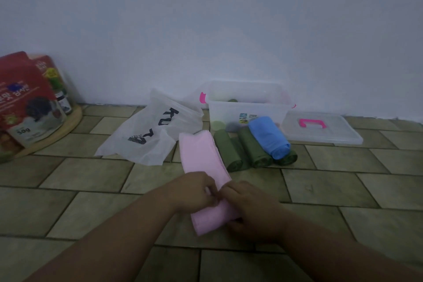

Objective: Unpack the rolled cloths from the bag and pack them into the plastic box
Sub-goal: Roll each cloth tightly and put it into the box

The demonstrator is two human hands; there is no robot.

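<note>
I see a floor (91, 174) of staggered olive-tan tiles meeting a plain pale wall (206, 18) along its far edge.

1. Far left edge of the floor: a round wooden tray (68, 121) carries a red printed package (25, 98) marked "50g", standing upright, with small jars behind it too blurred to identify.

2. Left of centre: the bag (148, 135), white translucent plastic with black lettering, lies flattened and crumpled on the tiles, near the wall.

3. Centre: a pink cloth (201, 155) lies stretched as a long strip from just beside the bag toward me. Its near end is partly rolled. My left hand (194, 192) and right hand (249, 208) meet on that near end, fingers curled and pressed onto the fabric; both pinch the pink cloth at the roll.

4. Right of the pink strip: green rolled cloths (242, 149) lie side by side on the floor, touching one another. I cannot tell their exact count. A blue rolled cloth (267, 137) rests on top of them, tilted.

5. Behind these rolls, against the wall: the plastic box (247, 107), clear with pink latches, stands open. Some rolls show dimly through its front wall; their colours are unclear.

6. Right of the box: the clear lid (320, 130) lies flat on the tiles, pink handle upward, just beside the box.
</note>
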